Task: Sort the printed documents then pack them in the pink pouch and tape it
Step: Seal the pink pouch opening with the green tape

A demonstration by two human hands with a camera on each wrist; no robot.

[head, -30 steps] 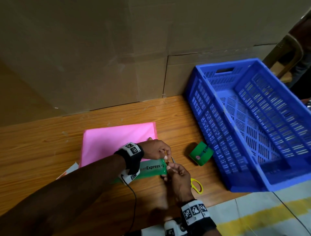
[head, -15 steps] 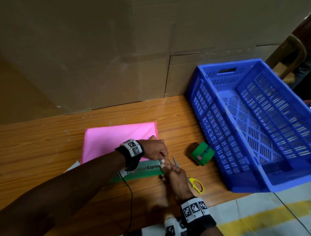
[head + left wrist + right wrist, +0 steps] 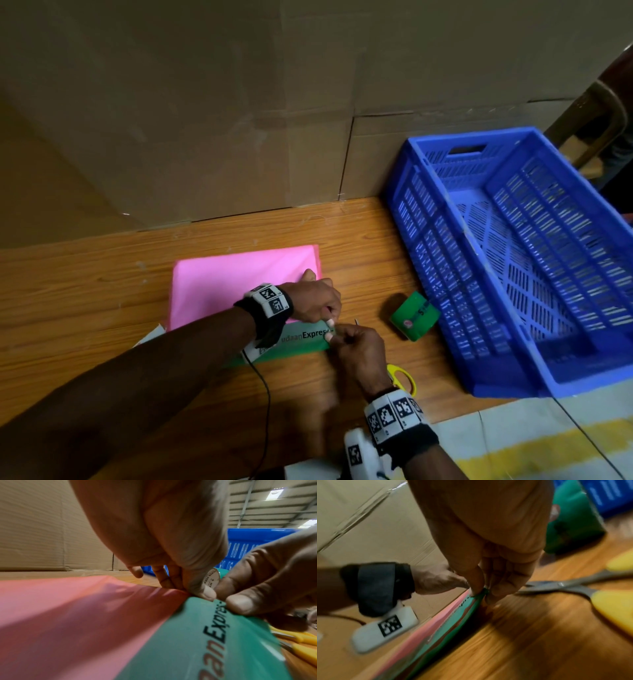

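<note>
Pouch (image 3: 239, 281) — documents perhaps hidden inside

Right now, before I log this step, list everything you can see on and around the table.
pink pouch: 1, pink, flat on the table, centre-left
green tape strip: 1, green, printed "Express", along the pouch's near edge
green tape roll: 1, green, right of the pouch
scissors: 1, yellow handles, open, beside the right wrist
blue crate: 1, blue, slotted, right side
wooden table: 1, brown
cardboard wall: brown, behind the table
left hand: pinches the strip's end
right hand: pinches the same end
</note>
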